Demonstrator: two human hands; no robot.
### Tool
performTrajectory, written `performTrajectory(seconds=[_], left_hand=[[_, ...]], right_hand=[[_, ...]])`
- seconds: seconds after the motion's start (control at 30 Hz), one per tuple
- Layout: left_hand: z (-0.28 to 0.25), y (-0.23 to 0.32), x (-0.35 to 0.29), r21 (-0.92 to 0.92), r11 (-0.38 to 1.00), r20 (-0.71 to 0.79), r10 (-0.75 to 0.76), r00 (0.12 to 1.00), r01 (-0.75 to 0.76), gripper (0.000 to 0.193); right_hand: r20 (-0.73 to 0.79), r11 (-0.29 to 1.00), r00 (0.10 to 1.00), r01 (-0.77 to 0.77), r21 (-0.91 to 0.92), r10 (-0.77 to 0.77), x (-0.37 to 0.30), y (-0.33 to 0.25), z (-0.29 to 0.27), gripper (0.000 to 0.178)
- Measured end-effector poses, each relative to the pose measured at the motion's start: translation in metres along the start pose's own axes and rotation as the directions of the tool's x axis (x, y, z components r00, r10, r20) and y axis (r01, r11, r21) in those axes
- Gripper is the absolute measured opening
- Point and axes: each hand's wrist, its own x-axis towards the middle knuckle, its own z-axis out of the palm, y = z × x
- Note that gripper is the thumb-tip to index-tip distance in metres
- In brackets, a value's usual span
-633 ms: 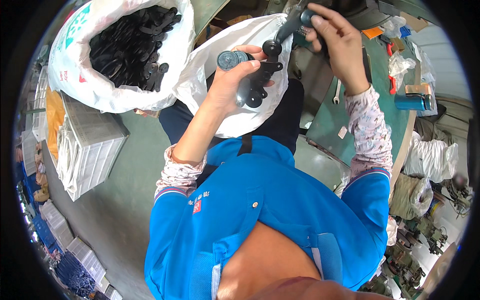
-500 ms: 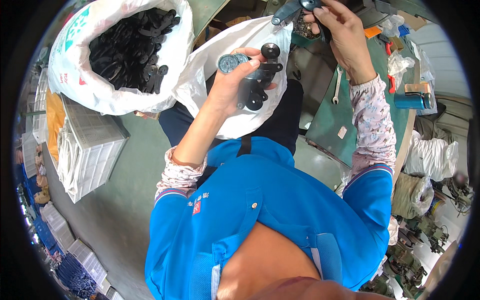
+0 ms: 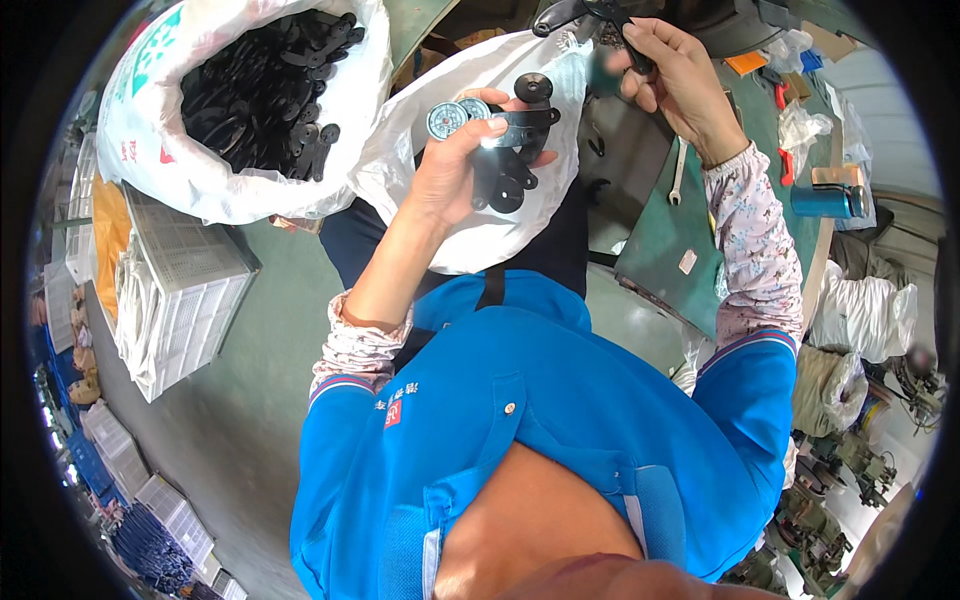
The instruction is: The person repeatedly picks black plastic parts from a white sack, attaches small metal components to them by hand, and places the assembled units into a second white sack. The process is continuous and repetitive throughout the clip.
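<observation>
My left hand [image 3: 448, 172] is closed around several black lever-shaped parts [image 3: 522, 130] with round ends, held over the open white plastic bag [image 3: 405, 130] between my legs. Two round discs with pale, shiny faces [image 3: 447, 120] show by its thumb. Farther up and to the right, my right hand [image 3: 675, 85] pinches one black lever-shaped part [image 3: 610, 14] between thumb and fingers. Its far end points left, next to the dark machine, and the top edge of the picture cuts it off.
At the upper left stands a larger white bag [image 3: 265, 205] full of black parts. A white plastic crate [image 3: 190, 310] sits below it. On the green bench at right lie a wrench [image 3: 678, 172], a blue can [image 3: 822, 203] and red-handled tools [image 3: 785, 165]. A dark machine [image 3: 735, 30] stands at the top.
The black part in my right hand has turned and shifted slightly, and the right fingers have moved a little down and left. My left hand has stayed nearly in place, still holding its parts.
</observation>
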Motion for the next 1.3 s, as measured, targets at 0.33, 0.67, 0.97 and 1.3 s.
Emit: performTrajectory(seconds=[0.33,0.67,0.97,1.3], left_hand=[[-0.005,0.003,-0.006,0.073,0.994,0.038,0.08,0.996,-0.083,0.027],[0.012,0.002,-0.01,0.086,0.995,0.08,0.051,0.995,-0.058,0.024],[0.026,0.011,0.0,0.587,0.775,-0.102,-0.219,0.97,0.237,0.018],[0.019,0.008,0.01,0.525,0.812,-0.169,-0.196,0.966,0.256,0.028]], right_hand=[[0.001,0.997,1.0,0.0,0.074,0.0,0.002,-0.002,-0.009,0.019],[0.211,0.869,0.962,0.252,-0.425,-0.175,-0.024,0.034,0.044,0.021],[0.408,0.703,0.846,0.519,-0.486,-0.342,-0.035,0.011,0.054,0.033],[0.049,0.938,0.981,0.196,-0.285,-0.19,-0.028,-0.007,0.021,0.025]])
